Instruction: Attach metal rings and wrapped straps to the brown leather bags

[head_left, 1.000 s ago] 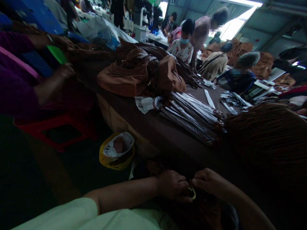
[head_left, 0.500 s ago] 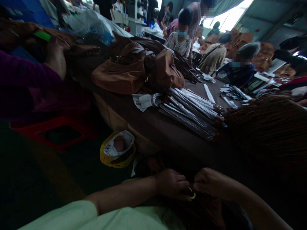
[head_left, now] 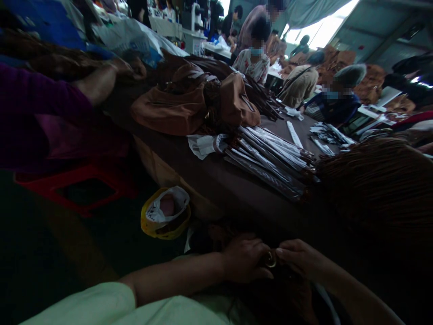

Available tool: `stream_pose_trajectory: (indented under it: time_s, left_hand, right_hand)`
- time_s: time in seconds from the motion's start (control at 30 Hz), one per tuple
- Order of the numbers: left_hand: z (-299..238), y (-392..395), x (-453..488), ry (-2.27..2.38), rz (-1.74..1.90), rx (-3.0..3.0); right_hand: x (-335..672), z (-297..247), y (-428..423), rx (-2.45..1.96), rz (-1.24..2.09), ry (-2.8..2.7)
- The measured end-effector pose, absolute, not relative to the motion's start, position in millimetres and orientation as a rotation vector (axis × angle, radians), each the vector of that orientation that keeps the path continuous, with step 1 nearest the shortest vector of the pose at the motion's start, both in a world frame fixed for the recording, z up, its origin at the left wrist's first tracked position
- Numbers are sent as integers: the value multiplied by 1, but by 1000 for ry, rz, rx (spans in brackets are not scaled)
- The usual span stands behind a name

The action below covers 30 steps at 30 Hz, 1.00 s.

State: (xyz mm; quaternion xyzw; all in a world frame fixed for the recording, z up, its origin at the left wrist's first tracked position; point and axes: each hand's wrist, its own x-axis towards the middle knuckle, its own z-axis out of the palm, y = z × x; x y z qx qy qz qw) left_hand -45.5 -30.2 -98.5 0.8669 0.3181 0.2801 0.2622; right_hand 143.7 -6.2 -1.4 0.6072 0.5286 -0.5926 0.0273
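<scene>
A gold-coloured metal ring point(head_left: 271, 260) sits between my two hands, low in the view. My left hand point(head_left: 246, 258) is closed beside it, thumb and fingers around the ring and the dark brown piece it is on. On the other side, my right hand point(head_left: 297, 253) pinches at the ring's edge, on what looks like a brown strap end; the dim light hides the details. Brown bag material point(head_left: 297, 300) hangs below my hands, close to my lap.
Brown bags point(head_left: 169, 108) lie on the dark table point(head_left: 203, 174), next to wrapped straps point(head_left: 267, 158). A large bundle of brown cords point(head_left: 379, 185) is at right. Below the table edge stands a yellow-rimmed bin point(head_left: 165, 232). A co-worker's purple sleeve point(head_left: 43, 97) and a red stool point(head_left: 77, 180) are left.
My hands have shifted slightly and the ring has turned to show more of its round face. My right fingers have straightened into a pinch. The co-worker's arm at left has moved rightward.
</scene>
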Motion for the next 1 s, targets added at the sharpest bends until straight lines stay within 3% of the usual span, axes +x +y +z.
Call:
stream_pose_trajectory:
  time_s: [0.1,0.2,0.33,0.47,0.53,0.63,0.73,0.87,0.93,1.0]
  left_hand:
    - [-101,-34,-42,881,739,2347]
    - [-108,-34,-43,738,760,2411]
    - [-106,-37,-42,814,666,2425]
    - [-99,-44,-35,1008,513,2409]
    - [-100,-45,-35,1013,524,2433]
    - [-107,-42,-41,1003,671,2441]
    - [-113,-37,-47,834,904,2431]
    - [-115,-35,-49,597,1186,2305]
    - [-112,-34,-50,565,1231,2235]
    - [-108,-33,-53,580,1188,2210]
  right_hand:
    - [145,0,-6,1813,-1991,1542]
    - [148,0,-5,1654,-1887,1595]
    - [136,1,-11,1728,-1363,1804]
    - [101,8,-37,1734,-469,2108]
    - [90,10,-47,1709,-327,2098]
    - [98,11,-44,1803,-696,2134]
    - [124,4,-33,1782,-1348,2040]
    - [138,-17,-38,1634,-2458,1402]
    - [134,-25,-44,1598,-2664,1225]
    - [130,-27,-45,1636,-2650,1256]
